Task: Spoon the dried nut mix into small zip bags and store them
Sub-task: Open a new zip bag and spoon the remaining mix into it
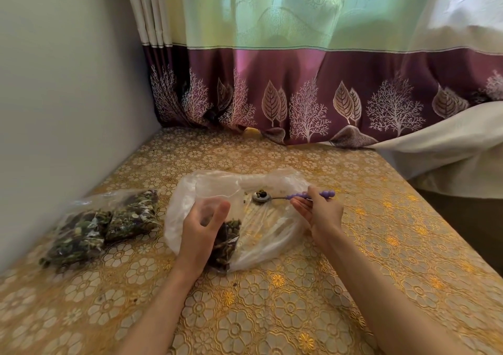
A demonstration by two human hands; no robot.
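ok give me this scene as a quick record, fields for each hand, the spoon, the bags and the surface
left hand: left hand grips the small clear zip bag, partly filled with dark nut mix
right hand: right hand pinches the purple beaded handle of the metal spoon
spoon: bowl carries a few pieces, held over the large crumpled clear plastic bag
large bag: nearly empty
filled bags: filled packs in a clear bag, left of the large bag
surface: gold floral tablecloth
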